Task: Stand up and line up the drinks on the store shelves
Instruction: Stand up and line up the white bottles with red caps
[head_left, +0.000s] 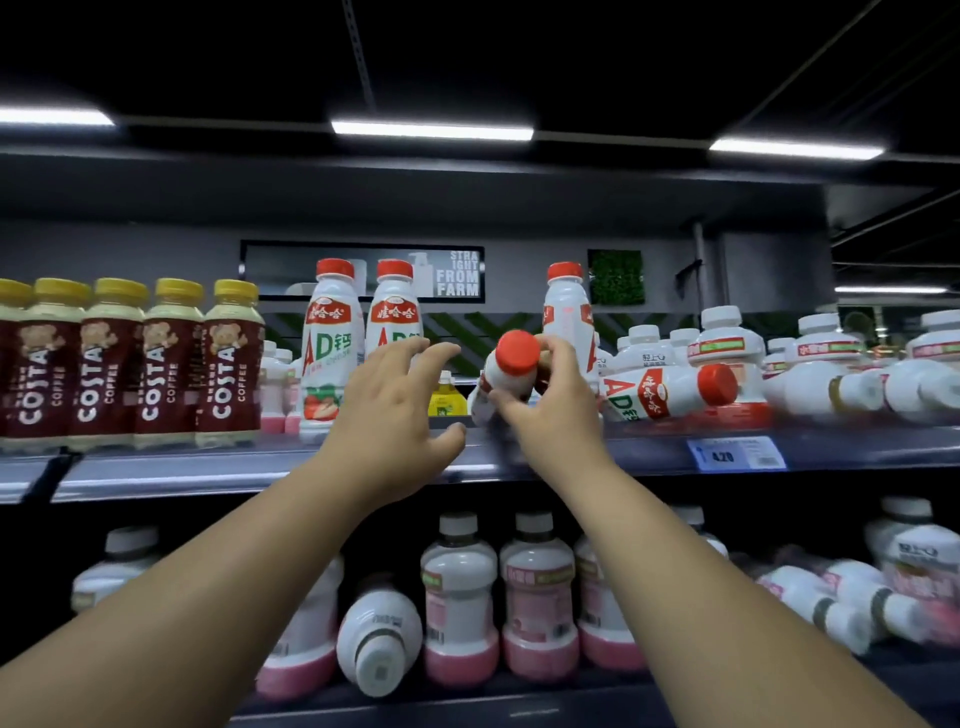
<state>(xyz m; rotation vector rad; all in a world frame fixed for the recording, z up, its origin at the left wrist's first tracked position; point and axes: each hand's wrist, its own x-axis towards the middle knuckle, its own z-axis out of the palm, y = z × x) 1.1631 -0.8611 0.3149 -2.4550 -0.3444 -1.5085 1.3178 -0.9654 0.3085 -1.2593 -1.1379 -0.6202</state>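
Observation:
My right hand (553, 410) grips a white red-capped AD calcium milk bottle (506, 366), tilted with its cap toward me, over the upper shelf (156, 475). My left hand (397, 410) hovers just left of it with fingers spread, holding nothing. Two matching bottles (332, 343) stand upright behind my left hand, and a third (567, 312) stands behind the held one. Another AD bottle (670, 389) lies on its side to the right.
Several Costa coffee bottles (156, 364) stand in a row at the left. White bottles (852, 387) lie toppled at the upper right. On the lower shelf, pink-bottomed bottles (460, 597) stand, one (379, 636) lies cap forward, and more lie at the right (821, 603). A price tag (735, 454) hangs on the shelf edge.

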